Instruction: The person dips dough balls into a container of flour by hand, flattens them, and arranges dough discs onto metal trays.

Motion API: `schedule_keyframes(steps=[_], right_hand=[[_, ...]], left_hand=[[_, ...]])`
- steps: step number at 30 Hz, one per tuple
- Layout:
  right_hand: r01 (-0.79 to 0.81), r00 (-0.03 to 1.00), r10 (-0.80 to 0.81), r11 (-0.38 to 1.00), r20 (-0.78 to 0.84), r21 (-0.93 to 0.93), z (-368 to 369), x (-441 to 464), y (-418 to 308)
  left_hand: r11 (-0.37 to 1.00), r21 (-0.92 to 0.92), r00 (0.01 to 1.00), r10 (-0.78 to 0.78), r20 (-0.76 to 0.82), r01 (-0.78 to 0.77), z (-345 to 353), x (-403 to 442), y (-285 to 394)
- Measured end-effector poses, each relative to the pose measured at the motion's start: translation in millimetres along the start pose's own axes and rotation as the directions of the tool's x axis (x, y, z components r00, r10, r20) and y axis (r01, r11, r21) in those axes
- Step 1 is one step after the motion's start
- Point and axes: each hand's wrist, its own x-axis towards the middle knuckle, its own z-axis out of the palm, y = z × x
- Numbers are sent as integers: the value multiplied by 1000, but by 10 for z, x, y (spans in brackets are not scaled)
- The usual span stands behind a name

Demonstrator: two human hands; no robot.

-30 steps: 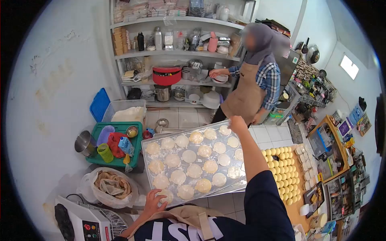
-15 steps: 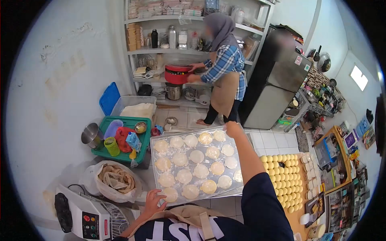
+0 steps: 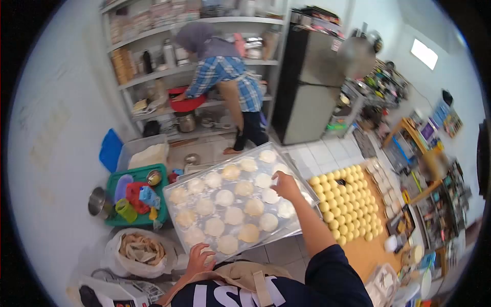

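Note:
A metal tray (image 3: 178, 225) lies tilted in front of me, bearing several rows of flat, floury dough rounds (image 3: 234, 215). My left hand (image 3: 197, 262) rests at the tray's near left corner, fingers apart and curved beside a dough round (image 3: 209, 257). Over the right part of the tray is my right hand (image 3: 288, 186), its fingers bent and apart, the tips close to the dough rounds there. Whether those fingertips touch dough is hard to make out.
A wooden table (image 3: 358, 256) with rows of yellow dough balls (image 3: 340, 204) stands to the right. A bag (image 3: 115, 256) and green lid (image 3: 116, 219) are at left. A co-worker (image 3: 225, 77) bends toward the shelves (image 3: 148, 82) with a red container (image 3: 186, 105); a fridge (image 3: 312, 110) stands behind.
My right hand has left the tray's far right corner and come inward over the dough rounds. My view has turned to the right. The co-worker now bends lower with the red container.

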Motion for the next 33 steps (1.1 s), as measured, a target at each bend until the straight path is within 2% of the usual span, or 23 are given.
schedule_keyframes(steps=[1, 3, 4, 5, 7, 8, 9, 11, 13, 15, 17, 19, 21, 24, 27, 28, 31, 33], right_hand=[[-136, 987, 137, 991, -83, 16, -54, -160, -27], [-151, 984, 151, 988, 98, -12, -66, -597, 85], [67, 993, -49, 984, 111, -167, -86, -910, 137], [-89, 984, 121, 971, 134, -223, -125, -1189, 146], [-158, 976, 143, 984, -166, -81, -174, -1809, 481], [-228, 930, 232, 972, -286, 46, -268, -2144, 614], [-274, 861, 323, 945, -393, 177, -368, -2503, 738], [-495, 634, 537, 835, -556, 240, -509, -3304, 1059], [-572, 395, 529, 781, -751, 250, -463, -4261, 1537], [-711, 152, 643, 598, -750, 369, -427, -5132, 1745], [-911, 31, 624, 339, -780, 235, -352, -5834, 1752], [-934, -101, 708, 175, -699, 313, -200, -6310, 1690], [-986, -60, 806, 42, -588, 159, 43, -6682, 1764], [-981, 157, 887, 88, -435, -173, 472, -7043, 2050], [-986, 39, 806, 126, -590, 107, 364, -7040, 1924], [-986, -24, 803, 81, -596, 149, 334, -7061, 1971], [-931, -81, 826, 136, -558, 338, -113, -6956, 1641], [-939, -83, 785, 144, -614, 312, -102, -7091, 1769]], left_hand=[[999, -9, 999, 41, 14, -41, 59, 98, 25], [994, -45, 993, 103, 53, -100, 185, 273, 93], [990, -73, 989, 124, 79, -119, 261, 359, 136], [985, -102, 984, 148, 103, -138, 340, 458, 191], [973, -136, 968, 205, 144, -185, 494, 608, 300], [967, -154, 960, 229, 160, -205, 585, 675, 378], [954, -196, 949, 261, 176, -226, 686, 736, 469], [925, -272, 925, 324, 199, -266, 870, 869, 660], [894, -293, 879, 412, 240, -339, 1098, 977, 864], [851, -345, 828, 494, 267, -396, 1319, 1067, 1114], [840, -384, 759, 523, 388, -383, 1507, 1155, 1403], [813, -406, 674, 576, 463, -417, 1690, 1201, 1682], [797, -402, 641, 603, 474, -452, 1909, 1173, 1860], [778, -415, 617, 627, 475, -471, 2136, 1120, 2141], [752, -454, 603, 657, 452, -478, 2372, 1029, 2364], [743, -474, 599, 665, 446, -473, 2438, 1002, 2375], [739, -479, 592, 670, 448, -474, 2502, 979, 2472], [738, -480, 592, 671, 447, -474, 2505, 966, 2485]])
